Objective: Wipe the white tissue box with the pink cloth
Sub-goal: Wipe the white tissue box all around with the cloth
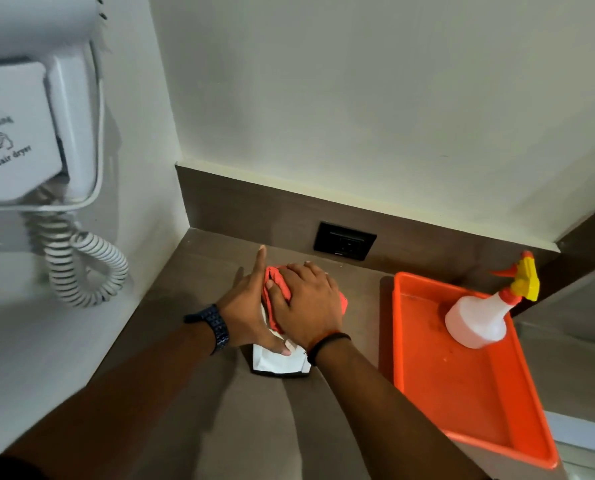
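Observation:
The white tissue box (275, 362) stands on the brown counter near the middle of the head view, mostly hidden under both hands. My right hand (310, 303) lies flat on top of it and presses the pink cloth (275, 292) against the box's top. Bunched under the palm, the cloth shows at the hand's left side and at its right edge. My left hand (247, 306) grips the box's left side, thumb on the near corner and forefinger stretched toward the wall.
An orange tray (469, 403) sits just right of the box and holds a white spray bottle (476, 320) with a yellow and orange trigger. A black socket (344, 240) is in the back splash. A wall hair dryer (36, 133) with coiled cord hangs at the left.

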### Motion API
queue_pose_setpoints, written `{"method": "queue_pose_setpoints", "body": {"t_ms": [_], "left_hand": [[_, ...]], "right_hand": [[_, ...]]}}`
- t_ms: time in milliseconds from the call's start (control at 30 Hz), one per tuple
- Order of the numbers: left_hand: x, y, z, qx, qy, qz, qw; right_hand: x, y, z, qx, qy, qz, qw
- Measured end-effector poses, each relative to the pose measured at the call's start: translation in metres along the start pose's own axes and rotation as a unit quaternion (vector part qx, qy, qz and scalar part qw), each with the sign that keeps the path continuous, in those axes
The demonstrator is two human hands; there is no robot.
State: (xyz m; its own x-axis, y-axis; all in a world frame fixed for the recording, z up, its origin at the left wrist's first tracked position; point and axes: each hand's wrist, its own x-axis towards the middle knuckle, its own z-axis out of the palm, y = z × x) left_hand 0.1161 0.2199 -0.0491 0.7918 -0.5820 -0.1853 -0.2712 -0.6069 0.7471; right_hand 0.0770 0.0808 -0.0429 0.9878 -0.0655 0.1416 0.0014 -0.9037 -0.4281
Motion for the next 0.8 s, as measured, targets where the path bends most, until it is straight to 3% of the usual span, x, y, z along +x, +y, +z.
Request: {"method": "queue_pose_setpoints", "body": {"t_ms": [133,200,500,800], "left_hand": [[0.002,-0.001,0.001,0.002,-0.022,0.022,1.000],[0.002,-0.003,0.004,0.013,-0.013,0.005,1.000],[0.004,-0.001,0.004,0.031,0.030,-0.011,0.999],[0.004,0.002,0.001,0.050,0.008,-0.034,0.998]], "right_hand": [[-0.018,0.000,0.000,-0.018,0.067,-0.065,0.995],[-0.023,0.008,-0.002,-0.026,0.060,-0.076,0.995],[0.012,0.007,-0.003,0.017,-0.032,0.068,0.997],[-0.021,0.014,-0.008,0.037,0.002,-0.012,0.999]]}}
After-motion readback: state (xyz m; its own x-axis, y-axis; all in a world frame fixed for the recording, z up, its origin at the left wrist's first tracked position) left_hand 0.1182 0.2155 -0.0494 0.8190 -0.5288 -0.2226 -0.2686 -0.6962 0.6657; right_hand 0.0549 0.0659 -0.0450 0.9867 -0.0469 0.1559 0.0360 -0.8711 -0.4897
